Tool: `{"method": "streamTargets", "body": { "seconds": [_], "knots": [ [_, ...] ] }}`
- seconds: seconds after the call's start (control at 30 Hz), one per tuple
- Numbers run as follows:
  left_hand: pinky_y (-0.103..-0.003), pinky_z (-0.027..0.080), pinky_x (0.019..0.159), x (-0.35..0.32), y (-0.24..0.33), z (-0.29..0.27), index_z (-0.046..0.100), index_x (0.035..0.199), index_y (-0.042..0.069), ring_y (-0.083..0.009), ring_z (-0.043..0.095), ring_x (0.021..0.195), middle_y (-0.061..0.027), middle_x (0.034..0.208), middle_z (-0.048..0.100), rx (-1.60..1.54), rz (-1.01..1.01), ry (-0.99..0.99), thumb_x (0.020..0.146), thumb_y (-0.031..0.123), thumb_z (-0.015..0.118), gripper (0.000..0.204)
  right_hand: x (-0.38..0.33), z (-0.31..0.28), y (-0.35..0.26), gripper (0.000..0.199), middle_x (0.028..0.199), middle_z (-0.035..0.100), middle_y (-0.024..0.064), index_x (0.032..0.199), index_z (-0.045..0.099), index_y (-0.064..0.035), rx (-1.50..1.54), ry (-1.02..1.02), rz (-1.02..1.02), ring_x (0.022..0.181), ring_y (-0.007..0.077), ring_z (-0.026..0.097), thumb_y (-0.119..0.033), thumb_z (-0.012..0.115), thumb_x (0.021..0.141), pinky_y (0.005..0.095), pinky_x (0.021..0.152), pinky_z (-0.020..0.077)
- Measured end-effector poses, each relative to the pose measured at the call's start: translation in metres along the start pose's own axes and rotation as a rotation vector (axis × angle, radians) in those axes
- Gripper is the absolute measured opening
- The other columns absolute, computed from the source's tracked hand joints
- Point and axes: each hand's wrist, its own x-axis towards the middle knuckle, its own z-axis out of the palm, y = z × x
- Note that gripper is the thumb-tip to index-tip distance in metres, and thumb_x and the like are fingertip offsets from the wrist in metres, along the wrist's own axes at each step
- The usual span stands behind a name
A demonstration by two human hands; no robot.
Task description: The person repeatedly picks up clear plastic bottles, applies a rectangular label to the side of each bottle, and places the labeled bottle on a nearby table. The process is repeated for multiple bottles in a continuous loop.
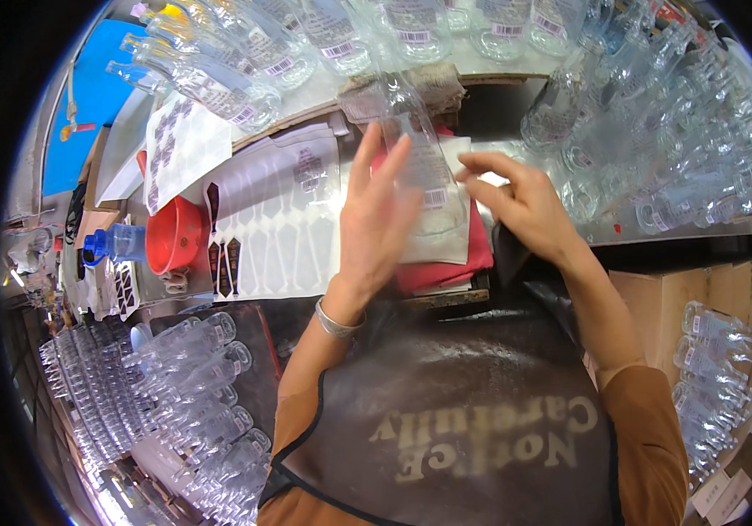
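A clear glass bottle (433, 167) with a printed label lies in front of me, its neck toward a folded rag (446, 86) at the bench's far edge. Under it are a white sheet and a red cloth (472, 254). My left hand (376, 210), partly blurred, is raised over the bottle's left side with fingers spread and nothing visible in them. Right of the bottle hovers my right hand (521, 206), fingers bent but apart, its fingertips close to the glass. Left of my left hand lies a sheet of label stickers (280, 210), with several dark neck-shaped ones along its left side.
Several clear bottles stand along the far shelf (323, 92) and crowd the bench on the right (656, 131). A red bowl (173, 235) and a blue plastic bottle (117, 243) sit at left. More bottles fill the lower left (201, 377) and a carton (718, 298) at lower right.
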Motion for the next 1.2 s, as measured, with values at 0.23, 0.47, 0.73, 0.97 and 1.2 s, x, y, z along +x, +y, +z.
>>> {"method": "streamTargets", "body": {
  "seconds": [0.23, 0.47, 0.73, 0.97, 1.2],
  "knots": [
    [-0.043, 0.034, 0.115, 0.002, 0.001, 0.006, 0.058, 0.140, 0.009, -0.0351, 0.038, 0.144, -0.0211, 0.157, 0.037, 0.062, 0.009, 0.032, 0.091, 0.012, 0.069, 0.050, 0.027, 0.013, 0.008, 0.049, 0.104, 0.072, 0.0112, 0.120, 0.065, 0.0050, -0.012, -0.002, -0.087, 0.084, 0.0128, 0.068, -0.035, 0.069, 0.094, 0.0299, 0.075, 0.0531],
    [-0.043, 0.035, 0.114, 0.002, 0.000, 0.007, 0.059, 0.140, 0.009, -0.0371, 0.038, 0.144, -0.0240, 0.156, 0.036, -0.028, -0.007, 0.054, 0.091, 0.008, 0.068, 0.049, 0.030, 0.011, 0.005, 0.049, 0.102, 0.072, 0.0109, 0.117, 0.066, 0.0051, 0.000, 0.003, -0.072, 0.078, 0.0134, 0.068, -0.037, 0.070, 0.092, 0.0295, 0.074, 0.0528],
    [-0.043, 0.034, 0.116, -0.002, -0.007, 0.007, 0.058, 0.141, 0.010, -0.0341, 0.037, 0.145, -0.0212, 0.157, 0.036, -0.032, -0.006, 0.057, 0.092, 0.007, 0.066, 0.049, 0.031, 0.009, 0.004, 0.050, 0.100, 0.072, 0.0094, 0.117, 0.066, 0.0051, -0.065, -0.020, -0.084, 0.075, 0.0121, 0.066, -0.037, 0.070, 0.091, 0.0294, 0.072, 0.0519],
    [-0.043, 0.033, 0.116, -0.001, -0.005, 0.008, 0.058, 0.141, 0.009, -0.0340, 0.038, 0.145, -0.0209, 0.157, 0.036, -0.065, -0.021, 0.063, 0.092, 0.007, 0.067, 0.049, 0.040, 0.001, 0.038, 0.044, 0.099, 0.072, 0.0071, 0.111, 0.068, 0.0009, 0.175, 0.017, -0.006, 0.083, 0.0088, 0.064, -0.041, 0.058, 0.101, 0.0249, 0.071, 0.0508],
    [-0.042, 0.033, 0.116, -0.002, -0.007, 0.011, 0.059, 0.140, 0.008, -0.0335, 0.037, 0.145, -0.0212, 0.157, 0.036, -0.055, -0.016, 0.062, 0.090, 0.007, 0.068, 0.051, 0.022, -0.004, 0.063, 0.033, 0.100, 0.067, 0.0078, 0.114, 0.060, 0.0030, 0.915, 0.266, 0.266, 0.082, 0.0139, 0.064, -0.026, 0.058, 0.100, 0.0271, 0.073, 0.0538]
  ]
}}
